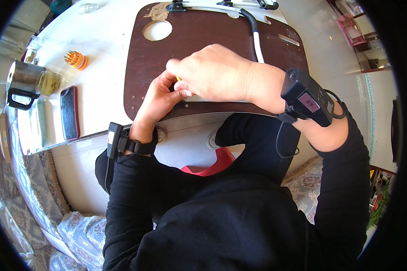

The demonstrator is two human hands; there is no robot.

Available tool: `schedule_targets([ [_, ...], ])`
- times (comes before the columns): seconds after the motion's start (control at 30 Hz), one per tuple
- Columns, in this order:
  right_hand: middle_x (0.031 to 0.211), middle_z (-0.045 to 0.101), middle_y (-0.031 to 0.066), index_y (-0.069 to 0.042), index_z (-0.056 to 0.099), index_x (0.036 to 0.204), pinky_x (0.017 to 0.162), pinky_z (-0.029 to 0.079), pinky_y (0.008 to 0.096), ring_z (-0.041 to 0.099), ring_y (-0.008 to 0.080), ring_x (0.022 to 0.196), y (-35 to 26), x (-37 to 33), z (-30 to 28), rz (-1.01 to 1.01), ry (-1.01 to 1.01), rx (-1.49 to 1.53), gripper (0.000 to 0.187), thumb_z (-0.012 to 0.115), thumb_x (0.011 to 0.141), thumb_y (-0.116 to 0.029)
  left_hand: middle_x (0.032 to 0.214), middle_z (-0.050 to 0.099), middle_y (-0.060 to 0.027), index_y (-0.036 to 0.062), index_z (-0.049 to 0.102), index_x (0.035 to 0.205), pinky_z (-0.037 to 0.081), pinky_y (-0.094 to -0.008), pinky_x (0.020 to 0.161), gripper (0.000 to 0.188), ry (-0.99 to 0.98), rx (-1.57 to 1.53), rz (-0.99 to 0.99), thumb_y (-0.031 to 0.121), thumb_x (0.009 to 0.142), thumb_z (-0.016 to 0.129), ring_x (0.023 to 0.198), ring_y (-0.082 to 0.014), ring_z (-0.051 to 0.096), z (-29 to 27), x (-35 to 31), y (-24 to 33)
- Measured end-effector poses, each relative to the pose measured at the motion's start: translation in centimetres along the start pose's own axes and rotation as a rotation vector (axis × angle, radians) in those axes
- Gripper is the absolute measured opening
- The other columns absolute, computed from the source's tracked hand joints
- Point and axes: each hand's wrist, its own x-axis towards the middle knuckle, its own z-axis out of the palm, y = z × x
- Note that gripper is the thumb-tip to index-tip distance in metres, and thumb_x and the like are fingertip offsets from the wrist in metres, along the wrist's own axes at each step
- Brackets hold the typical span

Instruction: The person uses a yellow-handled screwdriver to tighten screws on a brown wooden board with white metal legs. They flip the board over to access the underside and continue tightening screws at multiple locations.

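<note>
A dark brown board (190, 49) with rounded corners lies on the white table, its white tubular leg frame (257, 47) folded out on it. My right hand (217, 72) is closed, knuckles up, over the board's near part. From under its fingers peeks a yellow bit of a small tool (178, 78); the rest is hidden, so its exact kind cannot be told. Right against it, my left hand (160, 95) is closed too, thumb and fingers pinched together at the same spot. What its fingertips hold is hidden.
Left on the white table (104, 40) stand an orange holder of screwdriver bits (76, 60), a phone (69, 113), a metal pot with a black handle (22, 83) and a glass jar (49, 83). A red stool (212, 165) shows between my legs.
</note>
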Motion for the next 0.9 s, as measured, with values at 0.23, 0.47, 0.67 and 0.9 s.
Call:
schedule_targets([
  [0.23, 0.098, 0.069, 0.011, -0.008, 0.064, 0.113, 0.081, 0.055, 0.0407, 0.068, 0.0326, 0.094, 1.1, -1.0, 0.3, -0.119, 0.04, 0.067, 0.021, 0.063, 0.094, -0.018, 0.11, 0.07, -0.0041, 0.0006, 0.066, 0.119, 0.052, -0.029, 0.092, 0.023, -0.032, 0.012, -0.062, 0.016, 0.104, 0.059, 0.103, -0.0113, 0.062, 0.0, -0.3, 0.4],
  [0.47, 0.084, 0.071, 0.0132, -0.009, 0.062, 0.1, 0.073, 0.056, 0.0428, 0.072, 0.0312, 0.081, 0.4, 0.0, 1.8, 0.11, 0.226, -0.022, 0.019, 0.066, 0.094, -0.026, 0.111, 0.069, -0.0039, 0.0003, 0.063, 0.124, 0.05, -0.0304, 0.094, 0.026, 0.054, 0.062, 0.015, 0.017, 0.104, 0.06, 0.104, -0.0104, 0.06, 0.6, 0.3, 0.6],
  [0.67, 0.092, 0.066, 0.0134, -0.007, 0.062, 0.099, 0.079, 0.055, 0.0423, 0.067, 0.0329, 0.09, 1.2, -0.1, 2.1, -0.075, 0.234, -0.023, 0.009, 0.061, 0.092, -0.012, 0.117, 0.068, -0.0056, 0.0009, 0.062, 0.127, 0.048, -0.03, 0.098, 0.028, -0.024, -0.028, -0.027, 0.019, 0.107, 0.054, 0.109, -0.0129, 0.059, -0.1, -0.2, 0.3],
  [0.9, 0.083, 0.066, 0.0133, -0.004, 0.062, 0.1, 0.064, 0.051, 0.0341, 0.066, 0.0273, 0.073, 0.8, -4.5, 1.0, 0.03, 0.509, 0.264, 0.012, 0.063, 0.089, -0.008, 0.119, 0.067, -0.0051, 0.0014, 0.061, 0.133, 0.046, -0.029, 0.101, 0.031, 0.015, 0.072, 0.04, 0.013, 0.109, 0.046, 0.111, -0.0126, 0.059, 0.7, 0.3, 1.5],
])
